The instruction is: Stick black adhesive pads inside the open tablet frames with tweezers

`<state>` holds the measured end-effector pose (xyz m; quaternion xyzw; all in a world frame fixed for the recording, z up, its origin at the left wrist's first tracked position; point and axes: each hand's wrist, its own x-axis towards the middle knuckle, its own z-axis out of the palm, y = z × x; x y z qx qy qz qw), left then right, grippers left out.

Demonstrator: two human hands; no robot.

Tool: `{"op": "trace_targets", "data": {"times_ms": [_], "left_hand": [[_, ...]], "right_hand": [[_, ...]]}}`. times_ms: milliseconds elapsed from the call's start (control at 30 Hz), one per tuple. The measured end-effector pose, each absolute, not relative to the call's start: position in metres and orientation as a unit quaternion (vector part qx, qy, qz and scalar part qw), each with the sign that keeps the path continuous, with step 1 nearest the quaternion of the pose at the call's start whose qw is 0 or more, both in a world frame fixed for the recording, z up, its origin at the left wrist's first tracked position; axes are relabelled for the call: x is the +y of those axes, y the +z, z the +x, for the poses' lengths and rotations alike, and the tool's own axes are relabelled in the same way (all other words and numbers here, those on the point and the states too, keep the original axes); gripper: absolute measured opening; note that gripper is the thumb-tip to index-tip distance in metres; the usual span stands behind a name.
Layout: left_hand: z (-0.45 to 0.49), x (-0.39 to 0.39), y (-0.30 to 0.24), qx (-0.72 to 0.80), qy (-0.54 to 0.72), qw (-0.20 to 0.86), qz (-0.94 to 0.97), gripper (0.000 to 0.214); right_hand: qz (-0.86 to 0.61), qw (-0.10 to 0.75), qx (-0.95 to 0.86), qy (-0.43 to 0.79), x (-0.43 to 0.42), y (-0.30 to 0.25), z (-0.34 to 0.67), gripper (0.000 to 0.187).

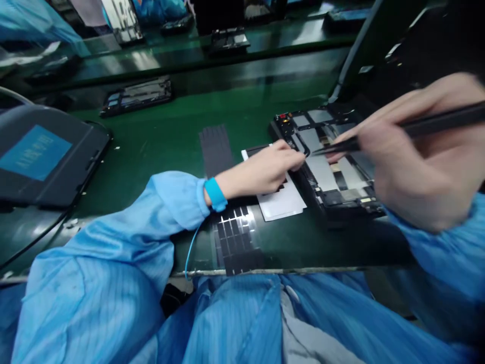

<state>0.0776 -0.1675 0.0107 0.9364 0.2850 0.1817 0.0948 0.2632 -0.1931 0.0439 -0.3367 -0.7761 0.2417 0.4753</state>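
My right hand [428, 151] grips black pointed tweezers [341, 146], their tip aimed left over an opened electronic device [322, 174] with silver plates, ribbon cables and a black frame. At the device's left edge is my left hand [265, 169], its thumb and forefinger pinched close to the tweezer tip. Whatever those fingers hold, if anything, is too small to make out. Beneath that hand lies a white sheet [282, 205] with small dark pieces on it. A blue wrist strap [215, 194] circles my left wrist.
Black adhesive strips [216, 149] lie behind my left forearm, and a sheet of black rectangles [238, 240] sits at the table's front edge. A dark grey case with a blue label [36, 151] stands left. Another opened device [138, 96] rests farther back, before a raised shelf [182, 53].
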Motion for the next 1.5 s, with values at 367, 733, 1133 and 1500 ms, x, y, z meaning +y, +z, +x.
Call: {"op": "trace_targets", "data": {"times_ms": [367, 733, 1133, 1500], "left_hand": [[0.020, -0.167, 0.038, 0.452, -0.098, 0.362, 0.809, 0.016], [0.024, -0.165, 0.039, 0.461, -0.106, 0.381, 0.795, 0.023], [0.020, -0.164, 0.042, 0.420, -0.141, 0.351, 0.825, 0.020], [0.074, -0.166, -0.009, 0.389, 0.338, 0.215, 0.829, 0.022]], "right_hand": [[-0.262, 0.273, -0.825, 0.419, -0.196, 0.015, 0.192, 0.010], [-0.288, 0.261, -0.772, 0.503, -0.190, 0.009, 0.194, 0.021], [-0.379, 0.376, -0.739, 0.411, -0.155, 0.057, 0.236, 0.034], [-0.459, 0.249, -0.672, 0.525, -0.103, 0.020, 0.251, 0.028]]}}
